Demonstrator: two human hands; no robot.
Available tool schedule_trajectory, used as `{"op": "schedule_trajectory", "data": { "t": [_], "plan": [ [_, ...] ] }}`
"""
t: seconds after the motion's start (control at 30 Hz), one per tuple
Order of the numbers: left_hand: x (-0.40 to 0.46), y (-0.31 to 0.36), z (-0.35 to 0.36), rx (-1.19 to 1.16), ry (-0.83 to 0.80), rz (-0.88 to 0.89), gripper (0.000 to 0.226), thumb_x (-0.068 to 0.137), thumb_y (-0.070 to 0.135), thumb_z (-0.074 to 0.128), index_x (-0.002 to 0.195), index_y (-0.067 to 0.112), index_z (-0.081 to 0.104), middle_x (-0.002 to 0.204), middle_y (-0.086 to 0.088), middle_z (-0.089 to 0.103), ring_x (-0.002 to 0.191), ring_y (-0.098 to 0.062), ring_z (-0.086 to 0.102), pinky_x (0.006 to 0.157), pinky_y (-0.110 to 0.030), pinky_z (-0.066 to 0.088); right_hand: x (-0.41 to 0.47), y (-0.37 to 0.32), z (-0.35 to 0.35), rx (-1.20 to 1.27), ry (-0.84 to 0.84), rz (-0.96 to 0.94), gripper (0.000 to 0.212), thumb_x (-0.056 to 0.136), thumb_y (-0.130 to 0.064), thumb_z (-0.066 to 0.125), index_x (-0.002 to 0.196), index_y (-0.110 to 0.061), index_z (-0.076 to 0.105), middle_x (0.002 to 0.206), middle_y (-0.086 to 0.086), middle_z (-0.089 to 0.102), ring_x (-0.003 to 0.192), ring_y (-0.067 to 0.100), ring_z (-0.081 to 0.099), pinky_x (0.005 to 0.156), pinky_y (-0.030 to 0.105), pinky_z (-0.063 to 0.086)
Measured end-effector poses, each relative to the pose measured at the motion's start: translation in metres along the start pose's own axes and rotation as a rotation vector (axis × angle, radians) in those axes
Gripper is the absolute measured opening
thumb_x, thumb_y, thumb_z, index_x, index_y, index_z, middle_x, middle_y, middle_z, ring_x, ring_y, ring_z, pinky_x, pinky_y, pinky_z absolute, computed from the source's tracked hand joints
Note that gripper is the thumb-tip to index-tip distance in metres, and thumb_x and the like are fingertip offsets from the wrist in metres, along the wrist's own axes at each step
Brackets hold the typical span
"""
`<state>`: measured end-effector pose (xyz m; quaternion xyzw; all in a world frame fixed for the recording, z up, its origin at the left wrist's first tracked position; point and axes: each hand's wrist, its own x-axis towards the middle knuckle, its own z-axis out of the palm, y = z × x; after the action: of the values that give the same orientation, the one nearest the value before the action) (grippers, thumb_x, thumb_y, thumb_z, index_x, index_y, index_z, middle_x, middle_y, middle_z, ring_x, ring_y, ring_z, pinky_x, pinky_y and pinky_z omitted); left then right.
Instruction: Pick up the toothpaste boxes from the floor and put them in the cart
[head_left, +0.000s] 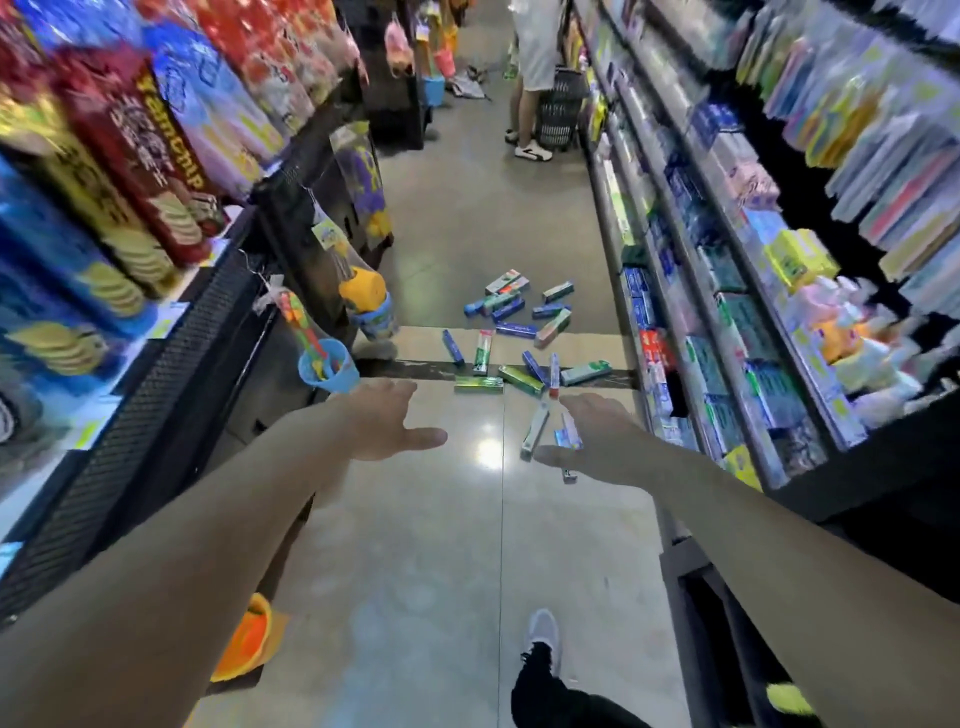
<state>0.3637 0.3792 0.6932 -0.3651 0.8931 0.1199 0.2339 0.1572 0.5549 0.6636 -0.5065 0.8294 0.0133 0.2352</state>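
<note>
Several toothpaste boxes (519, 332), green, blue and white, lie scattered across the aisle floor ahead of me. The nearest ones (535, 431) lie just under my right hand. My left hand (387, 415) reaches forward above the floor with fingers spread and holds nothing. My right hand (592, 436) is stretched out too, fingers relaxed and empty, above the closest boxes. No cart shows in the view.
Snack shelves (130, 208) line the left side, with toy buckets (328, 371) hanging off them. Toothpaste shelves (727, 312) run along the right. A person (535, 78) stands beside a black basket (558, 111) at the far end of the aisle. My shoe (543, 639) is on the floor below.
</note>
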Motion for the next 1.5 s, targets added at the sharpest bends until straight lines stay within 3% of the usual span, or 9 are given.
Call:
{"op": "schedule_trajectory", "data": {
  "t": [0.23,0.47,0.67,0.8,0.97,1.17,1.33,1.5],
  "plan": [
    [0.081,0.011,-0.052,-0.073,-0.002,-0.060,0.096,0.084,0.077,0.046,0.156,0.019,0.021,0.152,-0.007,0.036,0.135,-0.028,0.042,0.105,-0.044,0.041,0.094,0.046,-0.065,0.042,-0.064,-0.032,0.097,0.082,-0.076,0.053,0.153,-0.017,0.025,0.157,0.008,0.029,0.143,0.030,0.025,0.113,0.049,0.030],
    [0.154,-0.002,-0.096,-0.114,0.001,-0.108,0.095,0.084,0.077,0.046,0.156,0.020,0.021,0.156,-0.009,0.032,0.141,-0.031,0.035,0.111,-0.047,0.037,0.185,0.053,-0.102,-0.024,-0.036,-0.069,0.096,0.081,-0.078,0.051,0.153,-0.020,0.025,0.157,0.006,0.030,0.142,0.030,0.028,0.111,0.046,0.028],
    [0.232,-0.044,-0.106,-0.113,-0.033,-0.086,0.097,0.082,0.079,0.045,0.155,0.021,0.021,0.156,-0.007,0.032,0.140,-0.031,0.036,0.111,-0.052,0.035,0.272,0.031,-0.115,-0.043,-0.071,-0.088,0.095,0.085,-0.074,0.050,0.156,-0.019,0.018,0.162,0.005,0.018,0.147,0.030,0.018,0.117,0.048,0.021],
    [0.293,-0.088,-0.126,-0.184,-0.075,-0.060,0.094,0.085,0.076,0.047,0.155,0.019,0.021,0.155,-0.008,0.031,0.140,-0.031,0.036,0.112,-0.047,0.035,0.336,0.007,-0.124,-0.048,-0.122,-0.066,0.097,0.087,-0.071,0.051,0.158,-0.018,0.010,0.165,0.005,0.005,0.151,0.028,0.007,0.120,0.047,0.015],
    [0.364,-0.144,-0.152,-0.172,-0.132,-0.034,0.097,0.082,0.080,0.045,0.155,0.021,0.021,0.154,-0.006,0.033,0.139,-0.031,0.036,0.112,-0.050,0.034,0.411,-0.024,-0.138,-0.074,-0.170,-0.021,0.100,0.086,-0.072,0.050,0.158,-0.018,0.007,0.166,0.006,0.001,0.151,0.028,0.005,0.120,0.046,0.014],
    [0.445,-0.188,-0.186,-0.133,-0.152,0.019,0.084,0.078,0.082,0.046,0.141,0.028,0.037,0.143,-0.004,0.040,0.128,-0.032,0.046,0.102,-0.051,0.042,0.488,-0.041,-0.147,-0.054,-0.159,0.006,0.102,0.085,-0.073,0.050,0.158,-0.019,0.003,0.166,0.006,-0.002,0.152,0.027,0.002,0.119,0.045,0.016],
    [0.509,-0.190,-0.211,-0.117,-0.212,0.070,0.079,0.080,0.080,0.046,0.127,0.018,0.045,0.131,-0.009,0.051,0.116,-0.032,0.053,0.095,-0.048,0.047,0.541,-0.029,-0.157,-0.038,-0.182,0.032,0.102,0.086,-0.071,0.051,0.158,-0.018,0.002,0.165,0.007,-0.001,0.152,0.028,0.004,0.119,0.045,0.017],
    [0.573,-0.175,-0.241,-0.091,-0.243,0.064,0.095,0.084,0.077,0.044,0.152,0.014,0.024,0.149,-0.012,0.037,0.134,-0.035,0.041,0.106,-0.049,0.040,0.604,0.002,-0.172,-0.006,-0.210,0.068,0.102,0.086,-0.073,0.049,0.158,-0.018,0.003,0.165,0.008,0.002,0.151,0.029,0.006,0.119,0.046,0.017]
  ]
}}
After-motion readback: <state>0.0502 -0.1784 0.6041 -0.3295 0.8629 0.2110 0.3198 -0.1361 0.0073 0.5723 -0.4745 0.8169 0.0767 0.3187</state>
